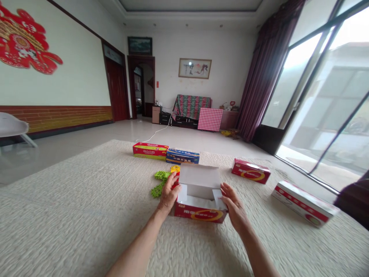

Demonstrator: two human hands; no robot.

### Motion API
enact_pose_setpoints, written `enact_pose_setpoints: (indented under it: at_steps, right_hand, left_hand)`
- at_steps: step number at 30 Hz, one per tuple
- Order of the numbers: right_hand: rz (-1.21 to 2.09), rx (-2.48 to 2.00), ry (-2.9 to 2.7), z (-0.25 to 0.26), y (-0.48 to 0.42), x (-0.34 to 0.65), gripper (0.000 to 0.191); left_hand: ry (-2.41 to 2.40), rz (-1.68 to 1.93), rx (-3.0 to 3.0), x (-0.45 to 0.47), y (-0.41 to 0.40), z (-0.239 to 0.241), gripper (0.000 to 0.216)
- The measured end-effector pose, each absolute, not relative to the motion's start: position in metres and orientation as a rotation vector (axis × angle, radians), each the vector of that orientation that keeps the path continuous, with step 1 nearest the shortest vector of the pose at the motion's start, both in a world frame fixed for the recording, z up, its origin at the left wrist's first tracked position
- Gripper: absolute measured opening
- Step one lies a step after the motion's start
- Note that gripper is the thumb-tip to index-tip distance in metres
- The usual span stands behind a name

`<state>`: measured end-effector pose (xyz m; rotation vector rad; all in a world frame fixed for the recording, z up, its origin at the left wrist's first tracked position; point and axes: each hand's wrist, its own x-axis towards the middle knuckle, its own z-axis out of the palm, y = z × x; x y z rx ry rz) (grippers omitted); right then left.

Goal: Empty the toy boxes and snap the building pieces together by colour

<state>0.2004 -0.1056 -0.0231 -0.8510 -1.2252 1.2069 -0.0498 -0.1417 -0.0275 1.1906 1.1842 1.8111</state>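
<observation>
Red cardboard box (198,214), opening up, lies left-to-right on cream bumpy mat (86,215); my left hand (168,195) and right hand (234,206) hold its ends. Green plastic pieces (158,189) sit left, a long blue box (182,156) behind.

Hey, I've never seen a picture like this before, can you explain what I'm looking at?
Sure. There's no machine here: these are a person's own bare hands, and the single picture comes from a camera worn on their head, looking forward and down.

The left hand and right hand touch opposite sides of an open red box, its flap raised. Whether they grip it firmly, I can't tell. It sits on a pale, textured cover.

Just beyond the left hand are green pieces and a yellow piece. Farther out are a red-and-green box and a blue box. To the right lie another red box and a white-and-red box.
</observation>
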Motion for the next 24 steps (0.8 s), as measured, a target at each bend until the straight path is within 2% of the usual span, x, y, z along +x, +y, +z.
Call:
enact_pose_setpoints:
  at_steps: [5,10,14,19,24]
  right_hand:
    - [1.182,-0.820,-1.247,-0.020,-0.109,0.199,0.054]
    - [1.228,-0.853,-1.242,-0.012,-0.117,0.199,0.039]
    - [1.225,-0.802,-1.246,-0.013,-0.118,0.201,0.038]
    - [1.220,-0.790,-1.301,-0.016,-0.118,0.206,0.049]
    - [1.126,-0.803,-1.455,-0.010,-0.123,0.210,0.042]
  left_hand:
    - [1.137,1.793,1.070,-0.040,-0.148,-0.016,0.069]
    - [1.156,1.773,0.986,-0.042,-0.149,-0.020,0.050]
    - [1.070,1.766,0.940,-0.044,-0.147,-0.027,0.042]
    - [1.044,1.772,0.840,-0.042,-0.149,-0.025,0.047]
    - [1.052,1.770,0.843,-0.041,-0.152,-0.023,0.050]
